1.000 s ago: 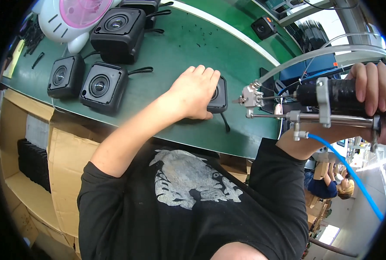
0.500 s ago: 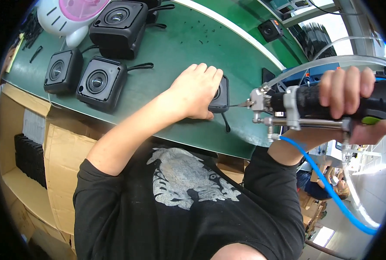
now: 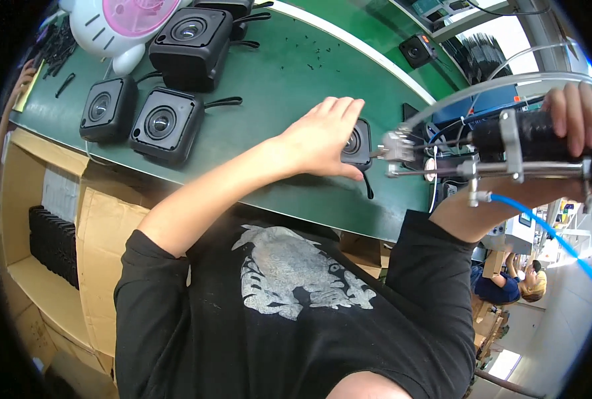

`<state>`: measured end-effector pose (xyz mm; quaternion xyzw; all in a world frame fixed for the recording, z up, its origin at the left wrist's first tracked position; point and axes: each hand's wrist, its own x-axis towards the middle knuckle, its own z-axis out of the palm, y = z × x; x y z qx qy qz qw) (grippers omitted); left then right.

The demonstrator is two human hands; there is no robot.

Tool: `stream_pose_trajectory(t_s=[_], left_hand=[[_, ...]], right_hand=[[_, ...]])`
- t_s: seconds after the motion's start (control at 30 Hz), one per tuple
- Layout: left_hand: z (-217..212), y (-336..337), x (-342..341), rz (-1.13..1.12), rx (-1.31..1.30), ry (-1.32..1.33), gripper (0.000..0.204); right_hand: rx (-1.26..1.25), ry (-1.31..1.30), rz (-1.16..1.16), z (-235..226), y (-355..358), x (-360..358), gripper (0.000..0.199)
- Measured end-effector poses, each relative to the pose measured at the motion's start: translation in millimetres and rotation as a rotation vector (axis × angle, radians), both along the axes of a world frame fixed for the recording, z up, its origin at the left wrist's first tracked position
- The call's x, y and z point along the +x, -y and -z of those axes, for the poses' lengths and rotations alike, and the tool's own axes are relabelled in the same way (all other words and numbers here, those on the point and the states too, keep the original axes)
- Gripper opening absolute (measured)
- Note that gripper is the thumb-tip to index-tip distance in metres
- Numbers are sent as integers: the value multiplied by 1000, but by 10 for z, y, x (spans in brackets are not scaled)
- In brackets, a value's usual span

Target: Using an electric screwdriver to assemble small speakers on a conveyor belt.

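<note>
My left hand [image 3: 326, 136] grips a small black box speaker [image 3: 358, 145] on the green bench, fingers over its far side and thumb at its near edge. The hand hides much of the speaker. A strap loop [image 3: 369, 186] hangs from its near corner. My right hand [image 3: 577, 120] is wrapped around a black power screwdriver [image 3: 522, 135] with a metal screw-feeding nose [image 3: 397, 147]. The tool lies nearly level in view, its tip at the speaker's right edge. Blur hides whether the tip touches. A clear hose [image 3: 495, 86] and a blue hose [image 3: 548, 233] run from the tool.
Several similar speakers [image 3: 163, 123] stand at the left of the bench [image 3: 276, 80], beside a white and pink fan-like object [image 3: 103, 40]. Small dark screws [image 3: 312, 65] lie scattered at the back. A cardboard box [image 3: 110, 253] is at lower left; another person [image 3: 508, 286] is at far right.
My right hand and the screwdriver body have moved right, away from the nose, baring more rod between them. The left hand and speaker have shifted slightly right. The view has also shifted a little.
</note>
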<state>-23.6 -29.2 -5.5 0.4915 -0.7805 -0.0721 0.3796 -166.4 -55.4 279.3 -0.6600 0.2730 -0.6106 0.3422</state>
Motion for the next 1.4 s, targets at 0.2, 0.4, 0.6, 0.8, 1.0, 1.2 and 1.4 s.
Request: stream_pose_trajectory(t_s=[0.2,0.4,0.6,0.8,1.0,1.2,1.4], left_hand=[[-170,-194,326,58,515,-100,103],[-61,-230,328,53,402,-163,99],[-38,-225,334,34,417,-157,101],[-5,-202,336,33,361,-162,101],[28,-213,323,29,342,-145,102],[-82,-222,354,38,452,-108,104],[-59,-219,356,37,439,-128,102]], right_hand=[[143,387,-1455,462,524,43,69],[90,235,-1336,633,627,69,63],[35,71,-1221,713,728,191,57],[67,-161,-1319,794,784,386,52],[119,4,-1164,1011,884,270,53],[36,61,-1221,494,848,-119,58],[89,111,-1199,265,222,38,76]])
